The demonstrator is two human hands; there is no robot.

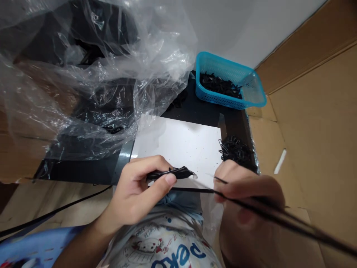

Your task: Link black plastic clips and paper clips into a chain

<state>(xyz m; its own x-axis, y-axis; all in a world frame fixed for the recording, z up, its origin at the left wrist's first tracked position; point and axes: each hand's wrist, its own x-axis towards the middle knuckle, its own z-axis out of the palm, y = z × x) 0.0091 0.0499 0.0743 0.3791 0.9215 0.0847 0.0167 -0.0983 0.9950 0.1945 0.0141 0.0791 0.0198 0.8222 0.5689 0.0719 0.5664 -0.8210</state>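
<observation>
Currently: left hand (134, 197) pinches a black bundle (170, 173) between thumb and fingers, long axis level, tip pointing right. Right hand (248, 197), just beside that tip, grips a thin black strand (192, 190) running leftward under the bundle.

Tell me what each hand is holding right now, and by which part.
The left hand pinches a small black bundle at its left end, thumb against fingers. The right hand grips long thin black strands partway along; the exact grip is blurred.
</observation>
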